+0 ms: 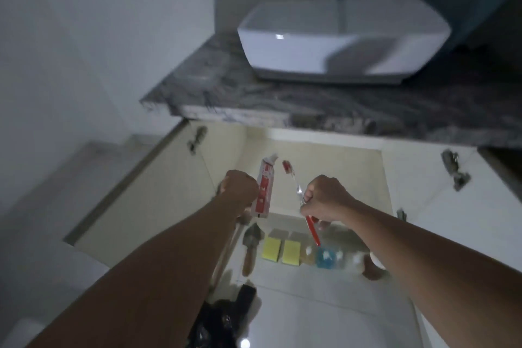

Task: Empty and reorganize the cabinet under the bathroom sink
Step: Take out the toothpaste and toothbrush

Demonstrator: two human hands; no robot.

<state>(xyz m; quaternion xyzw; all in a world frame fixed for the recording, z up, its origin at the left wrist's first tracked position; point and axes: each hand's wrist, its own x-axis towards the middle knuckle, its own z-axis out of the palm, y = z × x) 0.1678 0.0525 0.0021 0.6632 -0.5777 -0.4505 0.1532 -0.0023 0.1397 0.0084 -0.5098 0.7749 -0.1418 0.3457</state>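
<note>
Above my hands, a glossy white ceramic basin (343,39) sits on the veined, polished stone counter (282,93); the floor tiles (324,316) below shine smooth.

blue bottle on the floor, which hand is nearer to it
Right. The right hand is just above the blue bottle, its red toothbrush almost reaching it. The left hand is farther left, gripping the toothpaste tube.

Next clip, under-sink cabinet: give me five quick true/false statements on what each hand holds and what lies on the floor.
1. The left hand holds a red-and-white toothpaste tube. True.
2. The right hand holds a blue comb. False: it holds a red-handled toothbrush.
3. Two yellow sponges lie side by side on the floor. True.
4. Both cabinet doors are shut. False: the cabinet stands open.
5. The white basin sits on the floor. False: it sits on the grey marble countertop.
</note>
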